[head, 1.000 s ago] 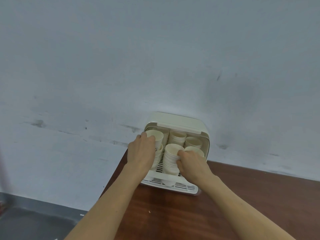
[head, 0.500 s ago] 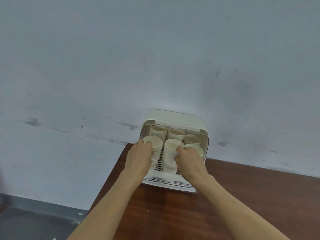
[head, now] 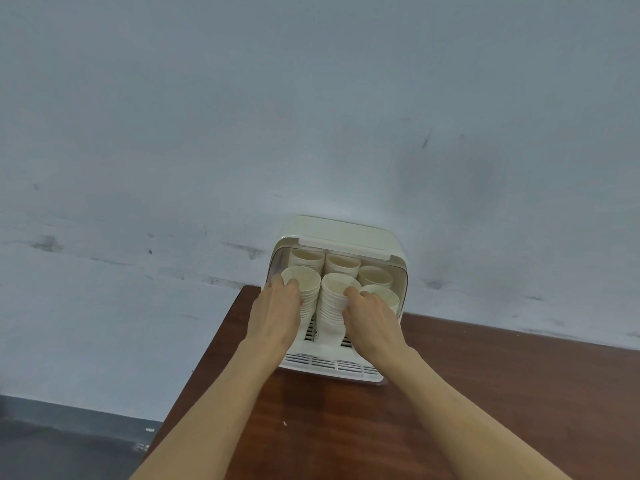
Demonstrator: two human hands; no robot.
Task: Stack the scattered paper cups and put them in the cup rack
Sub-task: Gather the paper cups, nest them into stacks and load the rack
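Nearest to the camera, two bare forearms reach forward over a dark brown wooden table (head: pixel 485 403), whose left edge runs diagonally toward the wall; beyond that edge lies a grey floor (head: pixel 69 445), so open room is on the left, and a wide bare part of the table is on the right. A tiny white scrap (head: pixel 284 423) lies on the wood between the arms.

Farther on, the cream cup rack (head: pixel 332 367) stands at the far left corner of the table, against the wall, its front open. The left hand (head: pixel 275 313) curls its fingers around the front left stack of paper cups (head: pixel 304 285), with a fingertip over the rim. The right hand (head: pixel 372 317) grips the front middle stack (head: pixel 334 299) from its right side. Both stacks stand inside the rack, touching or nearly touching each other. The hands hide the lower parts of these stacks, and the right hand also covers most of the front right stack (head: pixel 382 294). Three more stacks (head: pixel 343 265) stand behind, partly hidden.

Behind everything rises a pale grey-blue wall (head: pixel 311 116) with dark scuff marks.
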